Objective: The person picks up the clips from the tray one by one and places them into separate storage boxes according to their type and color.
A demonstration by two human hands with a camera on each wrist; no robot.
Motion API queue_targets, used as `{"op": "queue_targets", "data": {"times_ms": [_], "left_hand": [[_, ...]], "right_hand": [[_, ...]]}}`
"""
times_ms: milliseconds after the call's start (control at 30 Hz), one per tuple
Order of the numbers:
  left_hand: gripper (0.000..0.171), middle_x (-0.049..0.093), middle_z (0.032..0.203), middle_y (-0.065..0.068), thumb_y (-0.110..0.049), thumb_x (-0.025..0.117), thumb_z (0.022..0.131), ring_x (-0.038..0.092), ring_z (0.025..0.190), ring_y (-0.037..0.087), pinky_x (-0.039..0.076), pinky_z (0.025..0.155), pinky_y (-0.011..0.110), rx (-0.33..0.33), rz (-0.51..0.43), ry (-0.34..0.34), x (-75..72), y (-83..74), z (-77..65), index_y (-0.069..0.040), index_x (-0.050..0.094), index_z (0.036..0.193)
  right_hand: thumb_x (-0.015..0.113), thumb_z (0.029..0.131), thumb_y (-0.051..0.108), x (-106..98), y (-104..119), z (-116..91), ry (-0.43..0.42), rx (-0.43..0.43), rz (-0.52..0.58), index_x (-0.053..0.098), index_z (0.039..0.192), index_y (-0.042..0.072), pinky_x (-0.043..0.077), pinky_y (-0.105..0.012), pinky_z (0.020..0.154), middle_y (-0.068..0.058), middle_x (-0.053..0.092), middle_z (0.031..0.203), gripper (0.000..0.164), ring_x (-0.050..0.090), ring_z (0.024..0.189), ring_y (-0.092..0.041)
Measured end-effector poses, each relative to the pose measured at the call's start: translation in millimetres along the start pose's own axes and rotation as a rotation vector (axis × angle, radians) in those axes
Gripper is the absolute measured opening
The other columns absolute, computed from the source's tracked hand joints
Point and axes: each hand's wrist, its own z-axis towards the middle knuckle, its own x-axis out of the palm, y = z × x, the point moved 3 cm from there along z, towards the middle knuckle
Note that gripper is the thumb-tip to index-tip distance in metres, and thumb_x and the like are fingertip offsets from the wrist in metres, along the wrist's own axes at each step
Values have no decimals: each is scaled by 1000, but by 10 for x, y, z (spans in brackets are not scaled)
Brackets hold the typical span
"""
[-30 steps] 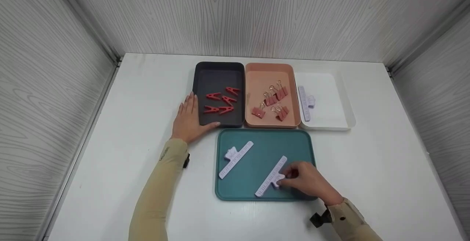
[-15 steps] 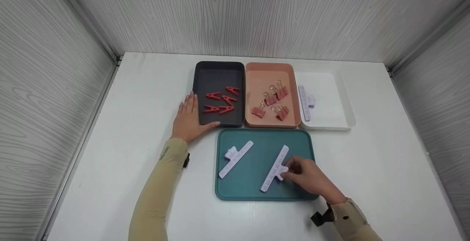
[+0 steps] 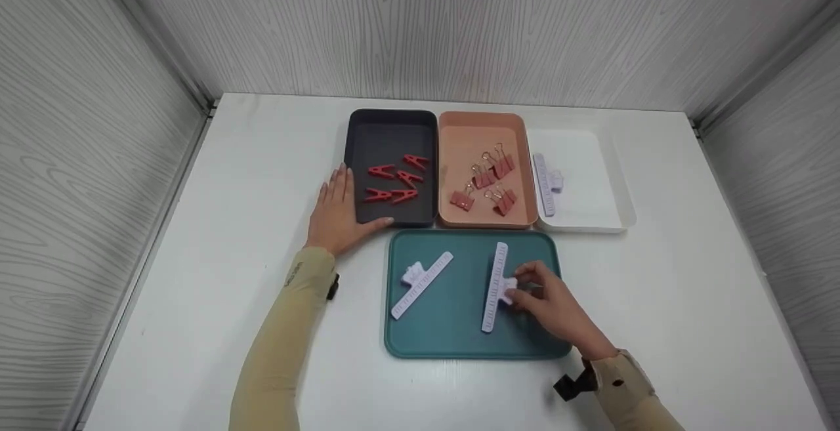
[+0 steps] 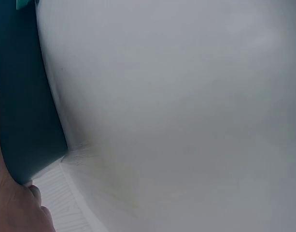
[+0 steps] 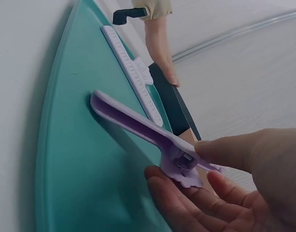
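My right hand (image 3: 548,301) pinches the tab of a lilac long-bar clip (image 3: 495,287) between thumb and fingers, over the right half of the teal tray (image 3: 459,346). In the right wrist view this clip (image 5: 133,121) is tilted, its bar raised at least partly off the tray. A second lilac clip (image 3: 423,285) lies slanted on the tray's left half. My left hand (image 3: 335,218) rests with straight fingers along the left side of the dark tray (image 3: 390,134), thumb at its near corner. Red clothespins (image 3: 407,178) lie inside that tray.
Beside the dark tray stands an orange tray (image 3: 469,130) holding several pink binder clips (image 3: 482,175). To its right, a white tray (image 3: 587,162) contains another lilac clip (image 3: 545,185) near its left wall. Patterned panels (image 3: 420,31) enclose the white table (image 3: 689,273).
My right hand has moved away from me with the lilac clip, which has turned from slanted to nearly upright in the head view. The left hand has stayed in place.
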Motion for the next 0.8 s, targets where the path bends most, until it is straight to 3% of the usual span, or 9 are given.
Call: {"op": "queue_targets", "data": {"times_ms": [167,367,800], "left_hand": [[133,0,169,17,-93,44,78,-4,155,27,-7,122,37,0,12,-2,6,4,-1,1,2,161],[133,0,169,17,-93,43,78,-5,155,27,-7,122,37,-9,8,10,5,0,-7,0,1,161],[132,0,169,17,-92,46,78,-3,155,28,-6,123,38,-5,4,-1,6,-5,5,1,3,162]], "right_hand": [[72,97,15,-52,-11,40,-46,-8,45,50,134,2,61,-38,83,-15,65,117,44,69,92,-27],[70,97,10,-94,3,57,-89,-4,89,57,132,4,61,-35,83,-15,64,119,38,69,95,-28],[71,98,16,-218,56,65,-208,-52,45,61,133,7,57,-26,88,-11,62,125,38,63,107,-27]]}}
